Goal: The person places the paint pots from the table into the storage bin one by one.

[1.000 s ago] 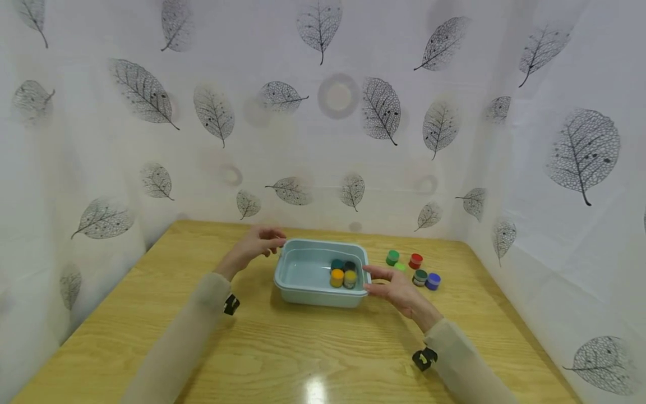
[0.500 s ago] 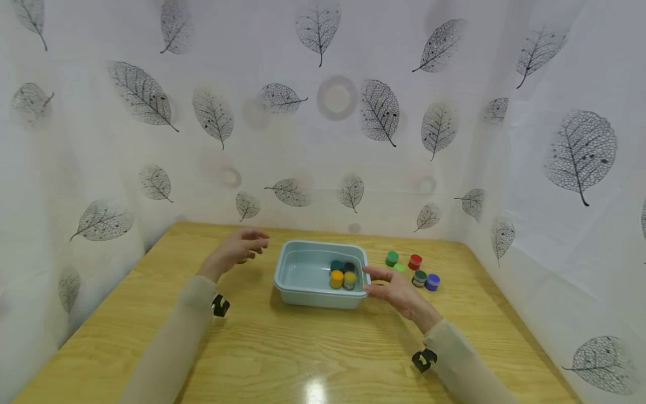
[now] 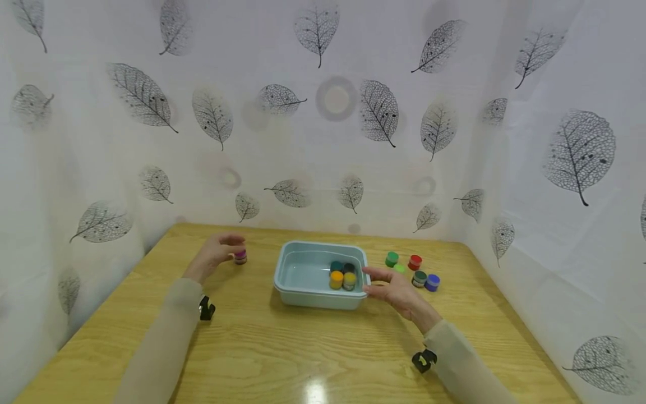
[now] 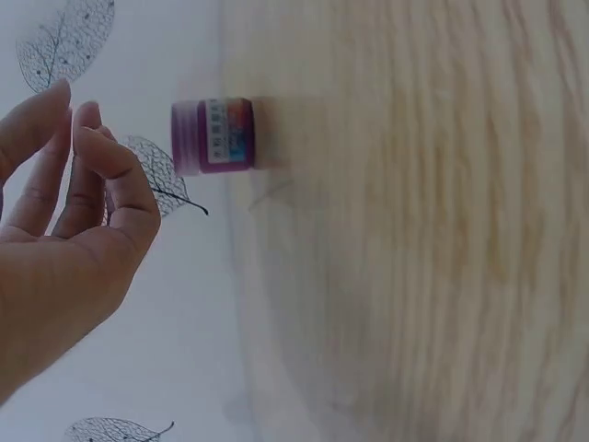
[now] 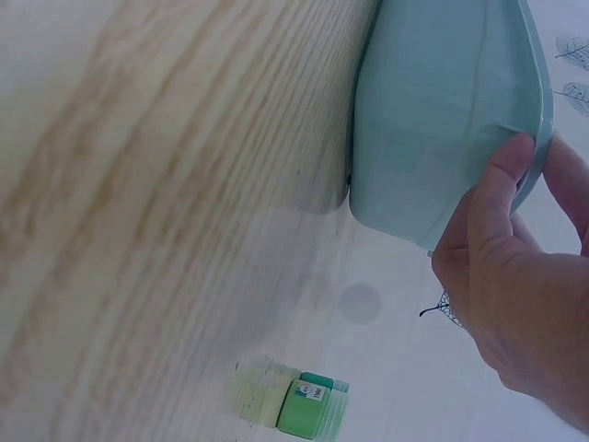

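Observation:
My left hand [image 3: 214, 255] hovers by a small purple paint jar [image 3: 240, 257] at the left of the table. In the left wrist view its loosely bent fingers [image 4: 120, 161] stand apart from the jar [image 4: 213, 136], with nothing between them. At the right end of a light blue plastic basin [image 3: 303, 297], my right hand [image 3: 396, 289] pinches the rim. The right wrist view has its thumb and fingers on either side of the basin's rim [image 5: 538, 83]. Inside the basin, at its right end, several paint jars stand together, among them an orange one [image 3: 336, 279].
Right of the basin stand several more jars: green [image 3: 392, 258], red [image 3: 415, 261], light green [image 3: 399, 269], dark green [image 3: 419, 278] and blue [image 3: 432, 281]. A leaf-print curtain [image 3: 333, 146] borders the wooden table [image 3: 303, 348] at the back and sides.
My left hand has left the basin's left rim and moved left to the purple jar, which now shows beside its fingers. The right hand and the basin have stayed in place.

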{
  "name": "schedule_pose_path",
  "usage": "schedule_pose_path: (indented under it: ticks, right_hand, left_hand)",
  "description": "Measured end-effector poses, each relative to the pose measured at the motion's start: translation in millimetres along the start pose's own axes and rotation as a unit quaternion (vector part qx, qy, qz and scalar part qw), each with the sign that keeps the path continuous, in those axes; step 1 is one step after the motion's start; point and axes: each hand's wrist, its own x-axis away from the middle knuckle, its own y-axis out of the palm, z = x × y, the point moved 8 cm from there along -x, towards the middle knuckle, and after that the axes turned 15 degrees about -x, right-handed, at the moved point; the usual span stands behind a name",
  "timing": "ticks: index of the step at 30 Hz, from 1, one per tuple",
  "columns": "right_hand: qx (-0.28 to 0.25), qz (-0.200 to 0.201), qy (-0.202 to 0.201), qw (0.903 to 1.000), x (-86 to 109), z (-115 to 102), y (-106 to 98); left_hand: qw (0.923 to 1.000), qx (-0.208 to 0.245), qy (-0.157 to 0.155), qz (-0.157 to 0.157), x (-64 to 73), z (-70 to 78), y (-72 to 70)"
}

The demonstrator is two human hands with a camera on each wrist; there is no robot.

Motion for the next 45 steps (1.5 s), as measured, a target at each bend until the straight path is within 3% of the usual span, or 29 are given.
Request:
schedule_pose_path:
  ticks: [8, 22, 29, 34, 45]
  right_hand:
    - [-0.003, 0.0, 0.002, 1.0, -0.4, 0, -1]
    - [0.004, 0.0, 0.002, 1.0, 0.0, -2, 0]
    - [0.007, 0.004, 0.003, 1.0, -0.2, -2, -1]
    - [0.005, 0.003, 0.002, 1.0, -0.3, -1, -1]
    - [0.002, 0.002, 0.0, 1.0, 0.5, -1, 0]
  left_hand:
    - [0.9996, -0.02, -0.018, 0.012, -5.3, -14.2, -6.7]
    - [0.9987, -0.019, -0.044, -0.016, -8.1, -19.6, -0.7]
    - [0.9971, 0.016, -0.068, -0.031, -12.0, -25.0, 5.3]
    - [0.9964, 0.03, -0.064, -0.048, -11.9, -26.1, 9.9]
    - [0.9956, 0.034, -0.073, -0.048, -12.6, -28.6, 12.4]
